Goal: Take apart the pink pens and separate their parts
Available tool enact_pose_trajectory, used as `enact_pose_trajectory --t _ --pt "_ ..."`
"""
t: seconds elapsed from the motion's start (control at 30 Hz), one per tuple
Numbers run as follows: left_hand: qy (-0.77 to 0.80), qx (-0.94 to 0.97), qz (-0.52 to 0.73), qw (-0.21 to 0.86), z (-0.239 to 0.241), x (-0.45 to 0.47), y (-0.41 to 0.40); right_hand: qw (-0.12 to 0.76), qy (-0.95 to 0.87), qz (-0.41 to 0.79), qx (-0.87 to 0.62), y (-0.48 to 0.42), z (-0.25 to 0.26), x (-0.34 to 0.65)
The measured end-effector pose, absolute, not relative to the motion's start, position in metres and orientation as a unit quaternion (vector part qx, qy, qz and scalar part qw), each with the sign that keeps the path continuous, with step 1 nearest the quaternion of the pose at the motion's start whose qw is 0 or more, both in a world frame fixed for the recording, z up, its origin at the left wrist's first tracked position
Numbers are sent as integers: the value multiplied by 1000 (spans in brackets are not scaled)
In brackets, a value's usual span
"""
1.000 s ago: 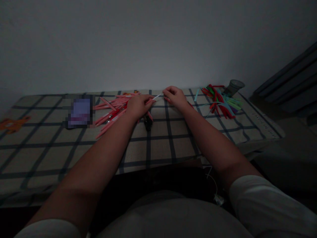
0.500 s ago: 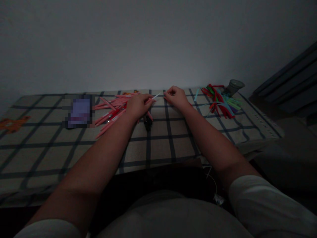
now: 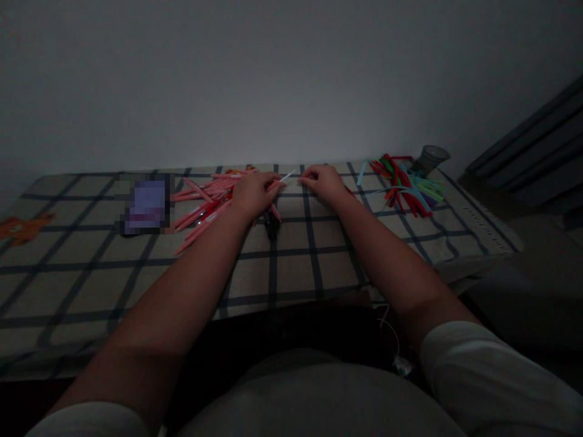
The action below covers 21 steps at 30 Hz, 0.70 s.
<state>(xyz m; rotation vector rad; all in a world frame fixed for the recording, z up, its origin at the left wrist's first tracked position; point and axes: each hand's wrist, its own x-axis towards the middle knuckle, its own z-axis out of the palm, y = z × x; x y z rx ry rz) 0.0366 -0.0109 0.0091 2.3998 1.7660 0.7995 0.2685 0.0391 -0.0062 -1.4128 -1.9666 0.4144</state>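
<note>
My left hand [image 3: 255, 191] is closed, thumb against fingers, over the right end of a pile of pink pen-like sticks [image 3: 200, 212]. A thin white strip [image 3: 288, 176] juts out of its grip toward the right, with a pink tip [image 3: 279, 184] just below. Just right of the strip is my right hand [image 3: 321, 180], its thumb and forefinger pinched together. Whatever is in that pinch is too small to make out. Below my left hand lies a small black object [image 3: 272, 226], partly blurred by the dim light.
Colourful fuzzy strips [image 3: 405, 191] lie heaped at the right beside a tipped dark clear cup [image 3: 430, 159]. A pixelated phone-like object [image 3: 148, 206] rests left of the pink sticks. An orange cut-out [image 3: 27, 227] lies far left on the checked cloth [image 3: 296, 261]. A wall stands behind.
My right hand has dropped slightly and come nearer, its fingertips a little lower beside the white strip. My left hand and the pile look unmoved.
</note>
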Motion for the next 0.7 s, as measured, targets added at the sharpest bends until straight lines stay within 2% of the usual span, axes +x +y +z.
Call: enact_pose_trajectory --t 0.3,0.53,0.7 --pt "569 779 260 36 8 36 -9 256 -792 30 -553 48 -11 274" --pt "569 780 258 33 10 37 -10 213 -779 8 -590 42 -14 271" --pt "568 780 260 40 9 36 -10 230 -777 20 -586 43 -13 272"
